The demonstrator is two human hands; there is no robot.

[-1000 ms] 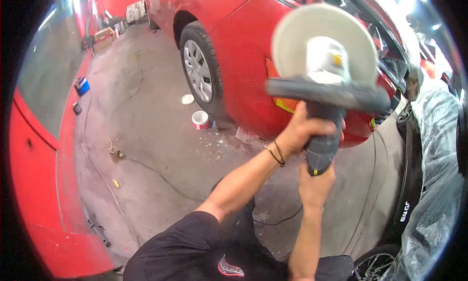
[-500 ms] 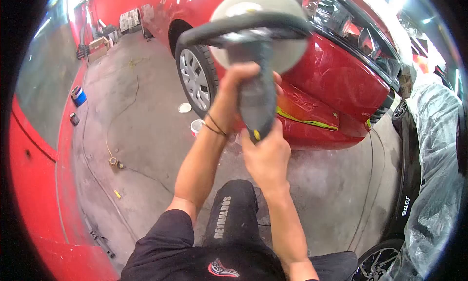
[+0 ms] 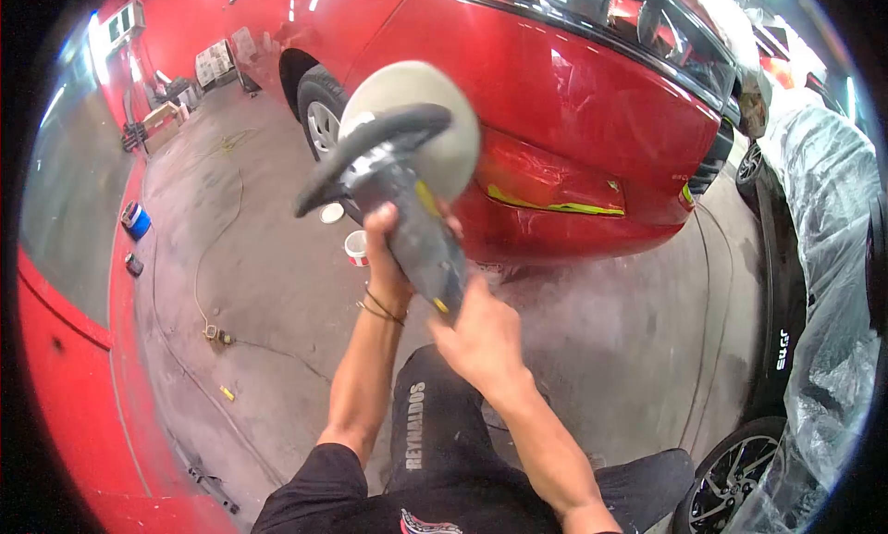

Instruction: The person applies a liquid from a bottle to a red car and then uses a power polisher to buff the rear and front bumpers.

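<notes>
A car polisher (image 3: 421, 242) with a wide, pale round pad (image 3: 439, 117) and a black loop handle (image 3: 324, 178) is held up in front of me. My left hand (image 3: 387, 252) wraps around its grey body behind the loop handle. Around the rear end, my right hand (image 3: 486, 340) is closed. The pad overlaps the fender of a red car (image 3: 601, 117) in this view. Below the headlight, the car's bumper has a yellow-green strip (image 3: 555, 204) along a crease.
A white tub (image 3: 356, 247) stands on the floor by the front wheel (image 3: 322, 117), near a white lid (image 3: 331, 214). Cords trail along the left floor, with a connector (image 3: 217, 334). At right, plastic sheeting (image 3: 823, 229) drapes another car. A blue can (image 3: 136, 221) sits by the left wall.
The polisher has come down and left, its head tilting left, with both hands still on it. My view has shifted a little, showing more of the headlight.
</notes>
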